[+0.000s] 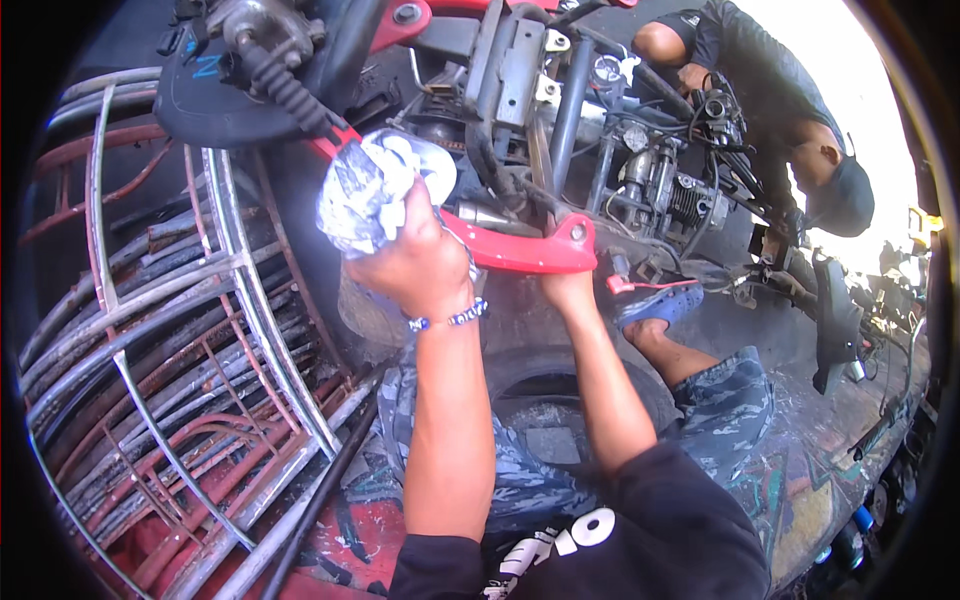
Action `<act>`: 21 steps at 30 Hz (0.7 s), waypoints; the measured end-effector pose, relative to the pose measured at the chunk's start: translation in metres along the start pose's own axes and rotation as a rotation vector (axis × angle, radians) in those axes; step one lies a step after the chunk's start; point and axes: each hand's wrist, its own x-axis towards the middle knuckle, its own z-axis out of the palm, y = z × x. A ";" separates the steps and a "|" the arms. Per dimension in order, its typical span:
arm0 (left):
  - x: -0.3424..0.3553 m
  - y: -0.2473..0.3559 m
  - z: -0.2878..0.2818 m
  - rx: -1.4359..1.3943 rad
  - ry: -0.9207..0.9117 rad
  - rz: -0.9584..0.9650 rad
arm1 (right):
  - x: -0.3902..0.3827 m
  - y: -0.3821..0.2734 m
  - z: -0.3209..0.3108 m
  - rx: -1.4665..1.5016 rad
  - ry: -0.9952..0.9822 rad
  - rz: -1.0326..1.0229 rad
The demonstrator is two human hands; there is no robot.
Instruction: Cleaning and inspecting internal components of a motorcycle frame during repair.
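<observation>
A crumpled white-and-grey cloth [372, 187] is bunched over the upper part of a red metal arm [520, 250] in the centre. My left hand [410, 260], with a beaded bracelet on the wrist, has its fingers closed on that cloth. My right hand [567, 288] holds the red arm from below at its end with the bolt hole, partly hidden by it. Above the cloth, a black rubber bellows [285, 85] leads up to a dark metal housing. Behind the red arm lies a metal frame [505, 75] with tubes, cables and an engine [680, 195].
Welded tube racks [235, 260] with several pipes fill the left. A co-worker [800, 160] bends over the machine at upper right. A tyre [570, 380] lies between my legs. Cables and small parts [880, 340] lie along the right side.
</observation>
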 end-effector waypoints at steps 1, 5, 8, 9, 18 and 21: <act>-0.002 0.000 0.001 -0.001 -0.002 -0.006 | 0.003 0.002 0.002 -0.005 0.000 0.004; -0.002 0.001 0.005 -0.077 0.032 -0.084 | -0.007 0.005 0.016 0.052 0.200 -0.046; -0.001 -0.003 0.001 -0.038 0.056 -0.014 | -0.017 0.002 0.009 0.059 0.069 0.000; -0.002 -0.002 0.001 -0.033 0.054 -0.025 | -0.012 0.004 0.006 0.053 0.063 0.009; 0.002 -0.004 0.005 -0.019 0.055 -0.018 | -0.006 -0.006 0.004 0.118 -0.029 0.153; -0.005 0.002 0.003 -0.014 0.014 -0.107 | -0.002 -0.008 -0.003 -0.030 -0.255 0.191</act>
